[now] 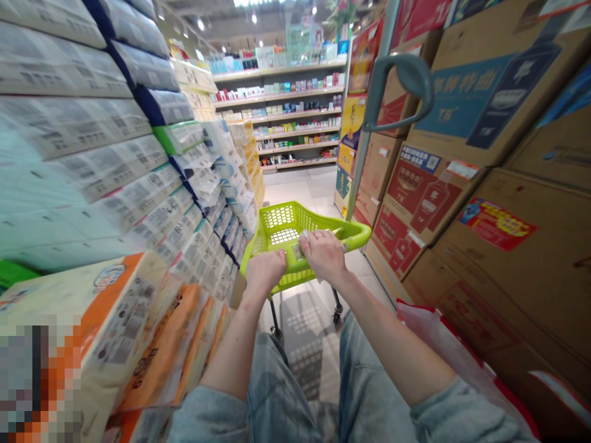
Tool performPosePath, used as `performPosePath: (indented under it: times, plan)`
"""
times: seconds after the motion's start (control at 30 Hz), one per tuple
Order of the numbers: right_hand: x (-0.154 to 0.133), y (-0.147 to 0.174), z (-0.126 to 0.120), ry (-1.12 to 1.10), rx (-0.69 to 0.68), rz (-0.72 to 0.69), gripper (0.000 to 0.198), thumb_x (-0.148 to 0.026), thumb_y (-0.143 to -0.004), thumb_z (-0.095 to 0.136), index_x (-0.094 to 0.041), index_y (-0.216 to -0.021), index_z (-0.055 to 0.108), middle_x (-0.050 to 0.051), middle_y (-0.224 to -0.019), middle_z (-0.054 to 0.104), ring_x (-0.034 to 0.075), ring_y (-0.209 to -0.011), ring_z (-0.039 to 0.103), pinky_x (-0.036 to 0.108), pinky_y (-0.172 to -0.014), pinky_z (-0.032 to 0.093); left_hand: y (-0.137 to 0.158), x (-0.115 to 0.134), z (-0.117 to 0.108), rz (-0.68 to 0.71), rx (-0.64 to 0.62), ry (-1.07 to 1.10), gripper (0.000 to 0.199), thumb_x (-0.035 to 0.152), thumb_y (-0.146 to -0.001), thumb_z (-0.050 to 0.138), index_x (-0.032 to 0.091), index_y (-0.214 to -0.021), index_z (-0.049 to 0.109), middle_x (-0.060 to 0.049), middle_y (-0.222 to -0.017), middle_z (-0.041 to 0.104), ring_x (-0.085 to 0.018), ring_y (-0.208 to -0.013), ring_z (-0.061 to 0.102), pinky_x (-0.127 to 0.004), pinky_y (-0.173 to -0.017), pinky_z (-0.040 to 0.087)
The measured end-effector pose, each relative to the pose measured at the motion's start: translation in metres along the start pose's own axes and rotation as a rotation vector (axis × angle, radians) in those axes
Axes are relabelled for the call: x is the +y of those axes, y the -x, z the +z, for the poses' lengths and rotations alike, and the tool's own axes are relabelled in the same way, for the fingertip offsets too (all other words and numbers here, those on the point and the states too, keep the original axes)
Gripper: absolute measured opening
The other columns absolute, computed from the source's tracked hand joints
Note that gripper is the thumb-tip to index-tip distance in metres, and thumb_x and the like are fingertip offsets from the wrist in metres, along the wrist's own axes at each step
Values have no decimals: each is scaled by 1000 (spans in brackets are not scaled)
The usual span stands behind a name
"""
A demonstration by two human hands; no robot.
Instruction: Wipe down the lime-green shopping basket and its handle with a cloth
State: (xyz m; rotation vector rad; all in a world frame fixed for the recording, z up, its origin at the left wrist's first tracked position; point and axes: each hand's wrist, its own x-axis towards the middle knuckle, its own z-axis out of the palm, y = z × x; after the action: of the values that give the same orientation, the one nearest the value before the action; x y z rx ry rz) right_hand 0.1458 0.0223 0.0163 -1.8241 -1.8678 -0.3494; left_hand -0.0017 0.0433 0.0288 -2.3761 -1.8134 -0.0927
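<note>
A lime-green shopping cart [302, 280] with a perforated basket stands in the aisle in front of me. My left hand [266, 271] is closed round the left part of its handle. On the handle's middle, my right hand [323, 249] is closed as well, with something pale and crumpled showing by its fingers, too small to make out. The bit of basket floor that shows has only its grid of holes. Below, the cart's dark legs and wheels [337, 311] rest on the tiled floor.
Stacked tissue packs [115, 160] line the left side, with orange-and-cream packs [152, 344] close by. Cardboard cartons [462, 246] wall the right, beside a metal post with a grey handle [369, 92]. Shelves of small goods [300, 111] stand across the far end.
</note>
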Motion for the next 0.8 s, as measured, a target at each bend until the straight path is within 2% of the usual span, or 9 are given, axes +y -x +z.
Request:
performPosePath:
  times: [0.07, 0.13, 0.33, 0.4, 0.5, 0.57, 0.67, 0.8]
  plan:
    - [-6, 1, -2, -14, -11, -63, 45, -40, -97, 23, -17, -104, 61, 10, -104, 67, 22, -102, 54, 35, -96, 32, 1, 0, 0, 9, 18, -8, 58, 32, -93, 17, 12, -86, 71, -15, -83, 71, -31, -81, 68, -40, -65, 50]
    - [-10, -5, -5, -17, -86, -101, 47, -39, -97, 22, -17, -102, 63, 10, -102, 68, 21, -100, 57, 33, -93, 35, 3, 1, 0, 19, 28, -5, 58, 32, -93, 17, 12, -85, 71, -16, -83, 71, -31, -81, 68, -39, -65, 50]
    - [-11, -47, -10, 17, -498, -64, 57, -37, -97, 20, -16, -78, 69, 12, -79, 72, 21, -82, 66, 29, -73, 45, 9, 9, 2, -34, 73, 33, 61, 34, -94, 16, 10, -84, 71, -16, -82, 70, -27, -79, 67, -36, -67, 48]
    - [-9, -53, -8, 29, -539, -75, 58, -37, -96, 20, -15, -75, 69, 12, -71, 71, 22, -80, 66, 30, -71, 45, 10, 13, 2, -100, 102, 60, 63, 35, -94, 14, 12, -84, 71, -15, -81, 71, -26, -78, 67, -35, -67, 48]
    - [-6, -47, -5, 19, -466, -127, 56, -37, -97, 18, -17, -83, 69, 9, -69, 70, 22, -79, 66, 30, -70, 44, 12, 18, 1, -181, 142, 111, 63, 35, -94, 11, 14, -88, 70, -14, -81, 71, -25, -76, 68, -34, -66, 48]
    - [-6, -37, -3, -3, -370, -133, 56, -38, -97, 17, -19, -87, 68, 8, -76, 71, 21, -81, 65, 30, -72, 43, 12, 20, 0, -208, 169, 126, 60, 35, -95, 12, 15, -91, 67, -13, -81, 71, -24, -75, 67, -33, -66, 47]
    - [-12, -20, -1, -20, -174, -58, 51, -39, -97, 19, -18, -91, 66, 9, -93, 70, 22, -91, 61, 31, -80, 40, 11, 23, 1, -238, 206, 116, 53, 35, -95, 13, 15, -97, 62, -12, -78, 70, -24, -72, 67, -31, -63, 46]
    - [-26, -3, 4, -43, 6, 49, 48, -38, -97, 21, -17, -92, 65, 11, -96, 68, 23, -95, 57, 36, -89, 36, 10, 24, 2, -256, 227, 97, 48, 33, -95, 13, 15, -104, 56, -12, -75, 68, -25, -68, 67, -30, -60, 45]
